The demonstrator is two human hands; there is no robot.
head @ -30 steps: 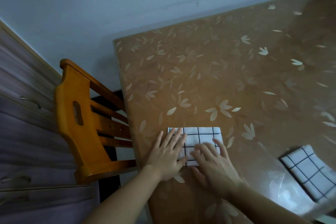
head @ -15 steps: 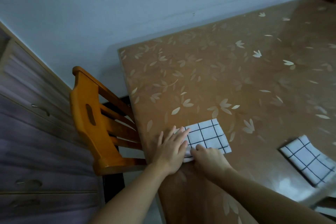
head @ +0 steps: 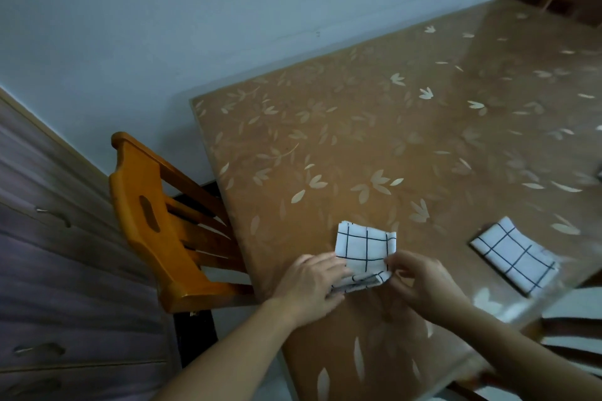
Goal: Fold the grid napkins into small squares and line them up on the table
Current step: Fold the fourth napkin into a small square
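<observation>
A white napkin with a black grid (head: 365,249) lies folded near the table's left front corner, its near edge lifted off the surface. My left hand (head: 311,286) pinches that near edge at the left side. My right hand (head: 420,280) pinches it at the right side. A second grid napkin (head: 513,257), folded into a square, lies flat to the right near the front edge, apart from both hands.
The brown table (head: 358,140) with a pale leaf pattern has a glossy cover. An orange wooden chair (head: 156,221) stands against its left edge. Purple-grey drawers (head: 49,270) fill the left. A pale wall runs behind.
Both hands went from pressing flat on the napkin to pinching its near edge, which now lifts off the table. The napkin looks narrower.
</observation>
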